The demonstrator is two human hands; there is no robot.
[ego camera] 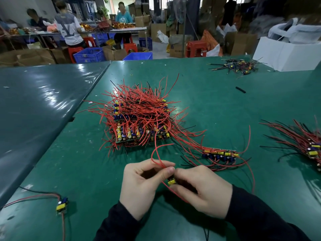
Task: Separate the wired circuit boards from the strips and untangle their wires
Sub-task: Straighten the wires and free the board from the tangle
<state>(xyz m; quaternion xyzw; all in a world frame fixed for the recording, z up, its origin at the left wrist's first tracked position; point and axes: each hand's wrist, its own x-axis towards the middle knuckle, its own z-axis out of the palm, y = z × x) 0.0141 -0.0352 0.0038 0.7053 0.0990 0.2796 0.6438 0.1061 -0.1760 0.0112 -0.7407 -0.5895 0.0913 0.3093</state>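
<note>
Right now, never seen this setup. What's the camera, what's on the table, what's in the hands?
There is one picture, from a camera worn on a person's head, looking down at bare hands; no robot. On the green table lies a big stack of circuit board strips tangled in red wires, one strip nearer, and one separated board at the left. The left hand pinches a red wire; the right hand grips a small wired board.

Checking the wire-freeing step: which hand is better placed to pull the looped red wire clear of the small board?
Left. The left hand already pinches the red wire, while the right hand grips the small board.
</note>
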